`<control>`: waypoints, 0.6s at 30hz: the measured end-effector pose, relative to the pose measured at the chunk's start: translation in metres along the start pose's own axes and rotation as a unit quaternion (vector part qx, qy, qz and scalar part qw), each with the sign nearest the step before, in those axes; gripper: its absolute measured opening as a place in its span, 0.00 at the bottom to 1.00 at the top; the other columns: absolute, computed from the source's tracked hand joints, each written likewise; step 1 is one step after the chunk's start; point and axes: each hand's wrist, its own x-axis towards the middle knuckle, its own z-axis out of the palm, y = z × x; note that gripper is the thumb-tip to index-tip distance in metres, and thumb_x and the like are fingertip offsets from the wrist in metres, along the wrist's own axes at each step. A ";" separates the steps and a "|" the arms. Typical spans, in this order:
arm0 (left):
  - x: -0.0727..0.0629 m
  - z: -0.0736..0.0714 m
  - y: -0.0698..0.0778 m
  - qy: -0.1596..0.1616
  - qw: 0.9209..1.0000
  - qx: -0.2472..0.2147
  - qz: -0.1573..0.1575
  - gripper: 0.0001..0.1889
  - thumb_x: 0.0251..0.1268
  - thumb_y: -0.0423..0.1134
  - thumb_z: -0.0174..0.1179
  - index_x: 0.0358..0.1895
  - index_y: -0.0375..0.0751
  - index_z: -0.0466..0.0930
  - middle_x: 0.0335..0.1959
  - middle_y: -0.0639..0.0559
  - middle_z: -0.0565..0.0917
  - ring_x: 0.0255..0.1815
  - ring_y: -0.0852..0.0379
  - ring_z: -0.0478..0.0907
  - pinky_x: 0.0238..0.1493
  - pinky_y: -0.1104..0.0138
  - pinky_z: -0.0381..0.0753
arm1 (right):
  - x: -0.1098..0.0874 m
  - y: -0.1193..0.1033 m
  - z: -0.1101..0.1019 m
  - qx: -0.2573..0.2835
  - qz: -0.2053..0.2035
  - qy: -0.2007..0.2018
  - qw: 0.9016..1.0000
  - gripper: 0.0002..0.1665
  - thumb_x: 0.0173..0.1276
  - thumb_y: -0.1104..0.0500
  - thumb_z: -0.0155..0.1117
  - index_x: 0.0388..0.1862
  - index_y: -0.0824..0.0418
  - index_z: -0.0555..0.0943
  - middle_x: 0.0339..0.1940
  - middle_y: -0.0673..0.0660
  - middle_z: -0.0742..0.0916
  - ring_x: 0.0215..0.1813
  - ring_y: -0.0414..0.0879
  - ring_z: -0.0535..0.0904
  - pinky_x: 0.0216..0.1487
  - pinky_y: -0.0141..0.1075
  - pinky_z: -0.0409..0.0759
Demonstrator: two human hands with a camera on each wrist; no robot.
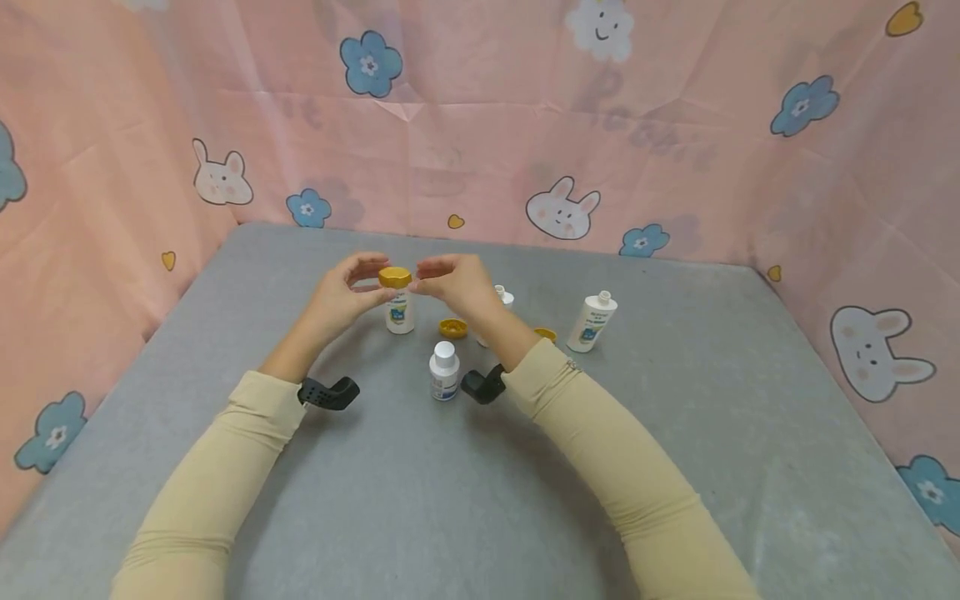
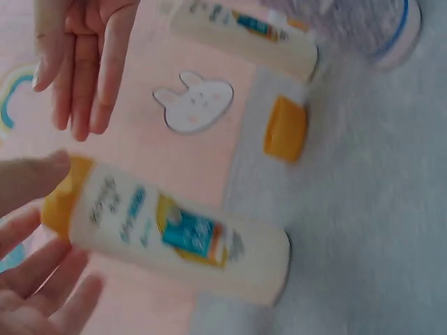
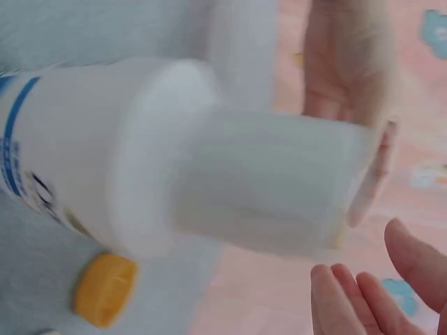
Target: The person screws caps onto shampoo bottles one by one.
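A white bottle with a gold-yellow flip cap stands upright on the grey table, its printed label facing me. My left hand is beside its cap, the thumb overlapping the cap in the left wrist view and the other fingers spread loosely along its side. On the cap's other side is my right hand, fingers extended and holding nothing. In the right wrist view, a small white-capped bottle fills the foreground and hides part of the left hand.
The small white bottle stands between my forearms. Loose yellow caps lie on the table, one by the standing bottle and another partly behind my right arm. An uncapped white bottle stands at right; another is mostly hidden behind my right wrist.
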 end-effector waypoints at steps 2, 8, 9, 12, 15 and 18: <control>-0.003 0.004 0.008 0.029 0.999 0.003 0.028 0.29 0.65 0.37 0.67 0.67 0.36 0.69 0.68 0.41 0.74 0.72 0.45 0.68 0.74 0.54 0.68 | -0.008 -0.004 -0.009 0.039 -0.011 0.004 0.999 0.25 0.65 0.59 0.72 0.61 0.59 0.81 0.60 0.54 0.86 0.63 0.47 0.81 0.66 0.40 0.79; -0.011 0.024 0.033 0.070 0.984 0.020 0.160 0.27 0.61 0.30 0.69 0.64 0.32 0.72 0.65 0.40 0.76 0.68 0.44 0.72 0.73 0.57 0.71 | -0.029 -0.010 -0.046 0.068 -0.037 0.012 0.997 0.27 0.63 0.59 0.74 0.61 0.60 0.81 0.61 0.55 0.86 0.63 0.47 0.81 0.69 0.39 0.76; -0.011 0.028 0.035 0.059 0.983 0.027 0.172 0.27 0.60 0.30 0.69 0.64 0.33 0.73 0.65 0.40 0.77 0.67 0.44 0.73 0.71 0.57 0.72 | -0.032 -0.010 -0.053 0.053 -0.038 0.014 0.998 0.28 0.63 0.58 0.74 0.62 0.58 0.81 0.61 0.54 0.85 0.63 0.46 0.81 0.71 0.40 0.74; -0.011 0.039 0.041 0.005 0.983 0.048 0.177 0.28 0.60 0.30 0.69 0.64 0.34 0.74 0.65 0.41 0.77 0.66 0.44 0.75 0.69 0.57 0.75 | -0.040 -0.007 -0.075 0.019 -0.040 0.022 0.999 0.29 0.63 0.57 0.74 0.64 0.56 0.79 0.63 0.54 0.84 0.66 0.46 0.78 0.75 0.44 0.68; -0.009 0.048 0.040 -0.051 0.985 0.075 0.150 0.29 0.60 0.33 0.70 0.66 0.37 0.74 0.66 0.44 0.77 0.67 0.45 0.75 0.69 0.57 0.75 | -0.042 0.003 -0.096 -0.001 -0.030 0.029 0.999 0.31 0.64 0.56 0.73 0.66 0.55 0.78 0.66 0.54 0.82 0.70 0.46 0.75 0.78 0.46 0.65; -0.006 0.054 0.038 -0.093 0.984 0.088 0.122 0.30 0.61 0.34 0.70 0.67 0.38 0.73 0.68 0.45 0.75 0.69 0.45 0.73 0.71 0.57 0.73 | -0.038 0.018 -0.110 -0.024 -0.024 0.020 0.999 0.32 0.64 0.56 0.73 0.68 0.56 0.76 0.68 0.55 0.80 0.72 0.48 0.73 0.78 0.48 0.63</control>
